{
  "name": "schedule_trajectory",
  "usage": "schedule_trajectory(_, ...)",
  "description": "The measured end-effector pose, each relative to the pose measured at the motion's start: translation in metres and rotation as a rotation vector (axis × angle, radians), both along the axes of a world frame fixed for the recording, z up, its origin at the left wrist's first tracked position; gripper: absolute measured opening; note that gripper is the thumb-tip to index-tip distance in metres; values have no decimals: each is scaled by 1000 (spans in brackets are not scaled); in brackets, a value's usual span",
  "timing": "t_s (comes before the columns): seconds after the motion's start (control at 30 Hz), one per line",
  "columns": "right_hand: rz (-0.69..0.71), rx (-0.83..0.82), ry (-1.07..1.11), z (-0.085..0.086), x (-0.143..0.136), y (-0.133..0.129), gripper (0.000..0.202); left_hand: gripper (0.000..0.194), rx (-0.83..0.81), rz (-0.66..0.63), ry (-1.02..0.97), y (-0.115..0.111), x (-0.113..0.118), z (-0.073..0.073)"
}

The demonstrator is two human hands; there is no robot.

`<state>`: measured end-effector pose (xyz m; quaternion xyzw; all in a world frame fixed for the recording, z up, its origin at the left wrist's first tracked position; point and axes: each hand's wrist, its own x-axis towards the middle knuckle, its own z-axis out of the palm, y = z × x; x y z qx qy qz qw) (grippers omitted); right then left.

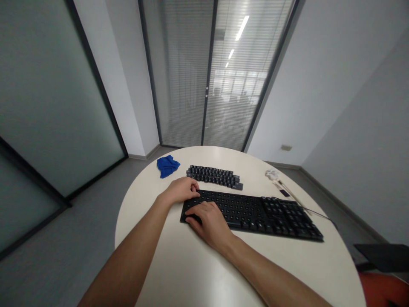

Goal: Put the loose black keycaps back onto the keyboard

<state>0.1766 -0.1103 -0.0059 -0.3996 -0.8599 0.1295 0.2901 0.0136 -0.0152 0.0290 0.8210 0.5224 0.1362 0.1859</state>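
Observation:
A black computer keyboard (246,209) lies flat on the white round table, its left and middle parts stripped of keycaps and its right part still bearing them. My left hand (183,189) is at the keyboard's far left corner, fingers curled and closed on its edge. My right hand (211,221) lies over the left end, thumb and forefinger drawn close together near the left edge. Whatever is between those fingertips is hidden or too small to name. Behind the keyboard, loose black keycaps (214,175) are laid out in rows.
A crumpled blue cloth (167,165) lies at the table's far left. Toward the right are a crumpled whitish item (272,174), a small black piece (284,193) and a thin light stick (292,194). A dark cable (319,214) runs over the right edge of the table (179,264).

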Motion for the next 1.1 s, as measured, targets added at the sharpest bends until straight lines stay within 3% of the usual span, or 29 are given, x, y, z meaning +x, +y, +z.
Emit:
schedule_trajectory(0.2,-48,-54,27,0,-1,0,8,16,-5,-6,-17,1,0,-1)
schedule_trajectory(0.53,31,80,-77,-2,1,1,11,15,11,-1,-49,3,-1,-6)
schedule_trajectory(0.8,115,157,-204,4,4,0,15,17,265,346,-71,20,-13,-18)
schedule_trajectory(1.1,118,117,-266,13,4,-4,18,29,292,419,-11,28,-22,-40)
